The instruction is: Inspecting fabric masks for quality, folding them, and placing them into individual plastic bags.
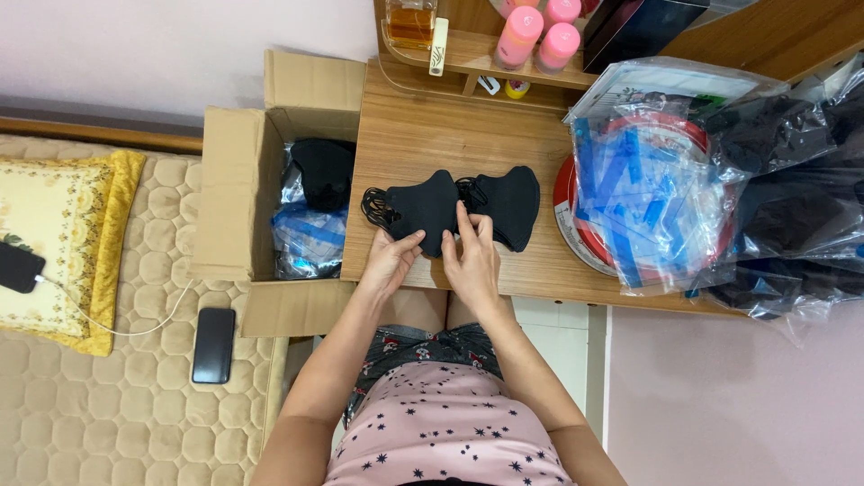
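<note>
Two stacks of black face masks lie on the wooden desk (423, 135). My left hand (389, 261) pinches the lower edge of the left mask stack (423, 209), whose ear loops bunch at its left side. My right hand (470, 256) holds the same stack's right edge, fingers up between it and the right mask stack (511, 202). Both hands grip from the desk's near edge.
An open cardboard box (236, 180) left of the desk holds a black mask and plastic bags. Clear bags with blue strips (643, 180) cover a red-rimmed tray at right, beside bags of black items (792, 198). Pink bottles (540, 31) stand on a shelf. A phone (213, 345) lies on the bed.
</note>
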